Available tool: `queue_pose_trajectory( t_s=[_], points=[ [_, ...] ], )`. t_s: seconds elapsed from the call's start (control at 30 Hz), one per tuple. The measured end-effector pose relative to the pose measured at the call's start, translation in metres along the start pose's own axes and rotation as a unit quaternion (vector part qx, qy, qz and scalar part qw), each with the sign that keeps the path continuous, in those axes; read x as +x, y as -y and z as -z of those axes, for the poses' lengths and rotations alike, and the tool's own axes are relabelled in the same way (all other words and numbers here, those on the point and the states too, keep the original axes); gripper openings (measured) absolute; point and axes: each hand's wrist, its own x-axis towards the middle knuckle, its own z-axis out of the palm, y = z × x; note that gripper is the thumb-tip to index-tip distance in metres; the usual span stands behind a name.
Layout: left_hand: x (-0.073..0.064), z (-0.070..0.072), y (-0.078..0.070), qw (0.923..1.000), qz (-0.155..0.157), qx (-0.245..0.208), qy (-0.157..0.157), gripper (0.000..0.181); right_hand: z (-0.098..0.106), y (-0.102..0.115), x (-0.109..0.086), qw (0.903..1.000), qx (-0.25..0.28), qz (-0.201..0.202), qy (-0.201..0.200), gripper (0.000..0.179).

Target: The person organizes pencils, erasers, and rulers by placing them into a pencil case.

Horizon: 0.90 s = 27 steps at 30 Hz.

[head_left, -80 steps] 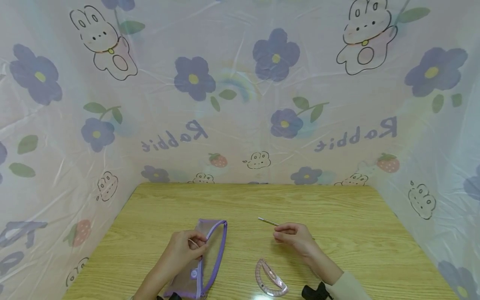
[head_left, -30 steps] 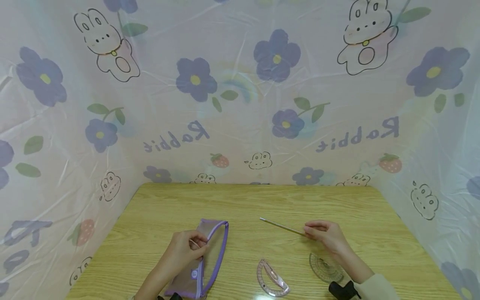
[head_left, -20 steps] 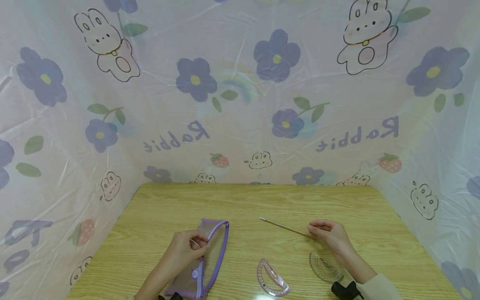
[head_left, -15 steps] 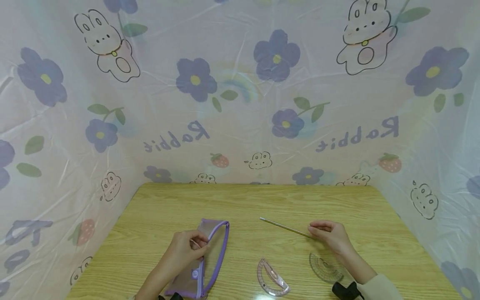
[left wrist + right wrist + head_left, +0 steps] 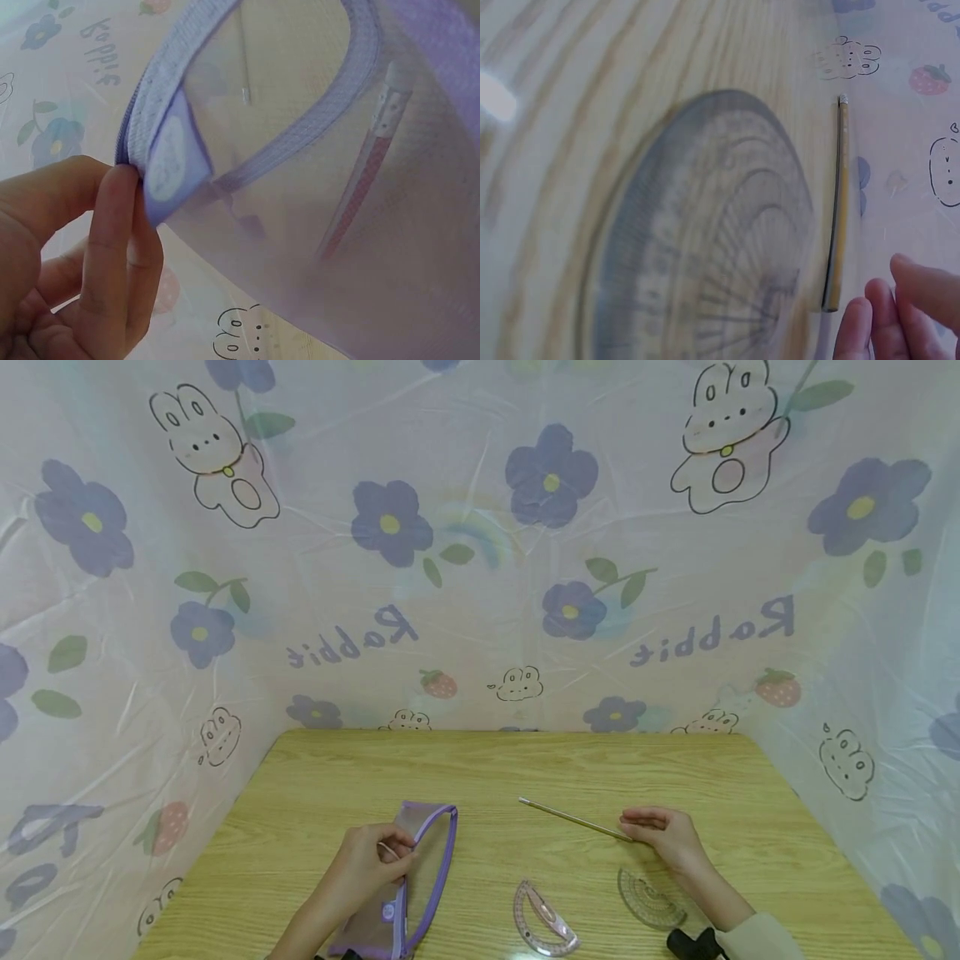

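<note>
My left hand pinches the zipped edge of a sheer purple-trimmed pencil pouch, whose mouth gapes to the right. Through the mesh, the left wrist view shows a red patterned pencil with a white end. A gold pencil lies slantwise on the table, its silvery end pointing away to the left. Right at its nearer end is my right hand, fingers loosely bent and holding nothing; in the right wrist view the fingertips sit beside that end.
A pinkish clear protractor lies between the hands near the front. Another clear, greyish protractor lies just below the right hand. Patterned cloth walls border the wooden table at the back and sides.
My right hand has moved right along the gold pencil, from its middle to past its near end, uncovering the greyish protractor. The pencil stays in place. My left hand keeps its pinch on the pouch.
</note>
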Motion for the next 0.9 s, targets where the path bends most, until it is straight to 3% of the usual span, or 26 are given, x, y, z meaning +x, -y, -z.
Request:
queue_pose_trajectory(
  t_s=[0.53,0.9],
  points=[
    [-0.001,0.002,-0.003,0.9998,-0.001,0.02,-0.006,0.007,-0.001,-0.009,0.001,0.9997,-0.023,0.012,0.006,0.035],
    [-0.001,0.001,-0.001,0.9996,-0.013,0.025,-0.008,0.009,0.006,-0.02,0.005,0.995,-0.038,0.077,0.051,0.029]
  ],
)
